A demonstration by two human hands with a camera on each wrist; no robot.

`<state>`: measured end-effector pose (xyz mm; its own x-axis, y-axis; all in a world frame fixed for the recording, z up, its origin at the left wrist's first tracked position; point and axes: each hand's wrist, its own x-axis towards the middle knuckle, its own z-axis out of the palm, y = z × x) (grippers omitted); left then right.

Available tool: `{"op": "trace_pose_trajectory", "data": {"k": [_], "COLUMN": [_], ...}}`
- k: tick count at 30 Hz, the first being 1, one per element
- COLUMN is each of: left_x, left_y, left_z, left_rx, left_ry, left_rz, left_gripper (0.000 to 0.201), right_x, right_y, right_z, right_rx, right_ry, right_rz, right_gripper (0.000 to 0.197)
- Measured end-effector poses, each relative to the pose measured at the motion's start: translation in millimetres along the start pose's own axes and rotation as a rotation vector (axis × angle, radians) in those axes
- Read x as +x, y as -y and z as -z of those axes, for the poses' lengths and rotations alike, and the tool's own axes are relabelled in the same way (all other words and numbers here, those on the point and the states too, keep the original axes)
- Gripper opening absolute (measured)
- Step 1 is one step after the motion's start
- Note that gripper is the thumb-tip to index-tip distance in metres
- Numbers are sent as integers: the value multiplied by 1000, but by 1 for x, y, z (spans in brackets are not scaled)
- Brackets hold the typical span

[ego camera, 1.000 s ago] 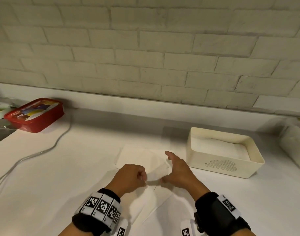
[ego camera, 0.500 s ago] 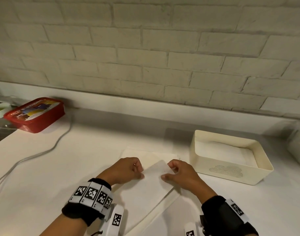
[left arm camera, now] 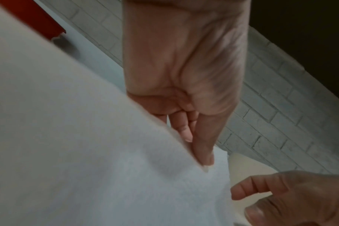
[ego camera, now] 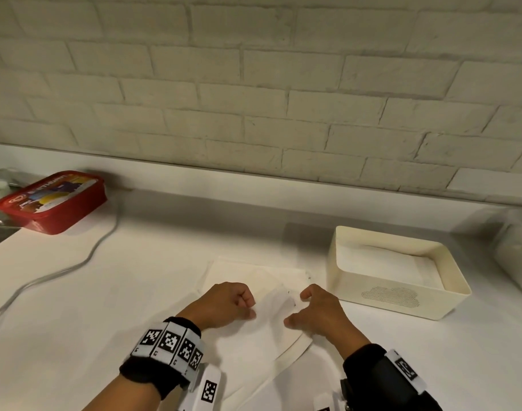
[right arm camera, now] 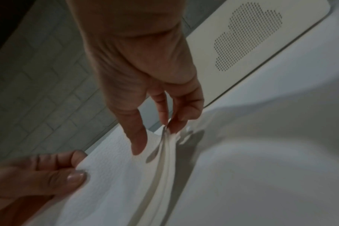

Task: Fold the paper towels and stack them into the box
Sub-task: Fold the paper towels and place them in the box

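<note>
Mid-fold: left hand (ego camera: 224, 304) & right hand (ego camera: 319, 312) each pinch the top paper towel (ego camera: 268, 321) off the pile at the worktop's near edge, box (ego camera: 402, 304) w/ folded ones just right; next, prob. align corners, crease.

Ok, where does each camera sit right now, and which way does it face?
Head: faces forward and down at the counter; left hand, right hand, paper towel, box.
Left wrist: looks along the left hand's pinch on the towel.
Right wrist: looks along the right hand's pinch, box behind.
Shared: each wrist view also catches the other hand.
</note>
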<state>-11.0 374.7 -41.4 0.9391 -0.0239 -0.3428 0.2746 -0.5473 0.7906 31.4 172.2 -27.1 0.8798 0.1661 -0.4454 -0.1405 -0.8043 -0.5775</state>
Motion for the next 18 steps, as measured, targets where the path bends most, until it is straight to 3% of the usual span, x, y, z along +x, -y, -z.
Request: {"op": "trace_pose_trajectory", "data": {"k": [7, 10, 15, 17, 18], "left_x": [-3, -5, -10, -8, -5], "left_y": [-1, -4, -14, -17, -17], "left_z": [1, 0, -6, -5, -4], "left_rx": [-125, -136, -102, -99, -61], "left_ry": [48, 155, 324, 285, 191], "left_rz": [-16, -20, -16, -18, -21], "left_gripper": [22, 24, 21, 10, 8], "right_x": [-3, -3, -6, -8, -9], "right_y": [-7, -6, -6, -9, -10], "right_z": [3, 5, 3, 10, 16], "right_rx": [67, 66, 124, 77, 28], "right_ry": [13, -18, 87, 104, 93], "right_rz": [-37, -1, 75, 79, 74], "right_gripper": [43, 38, 24, 29, 33]}}
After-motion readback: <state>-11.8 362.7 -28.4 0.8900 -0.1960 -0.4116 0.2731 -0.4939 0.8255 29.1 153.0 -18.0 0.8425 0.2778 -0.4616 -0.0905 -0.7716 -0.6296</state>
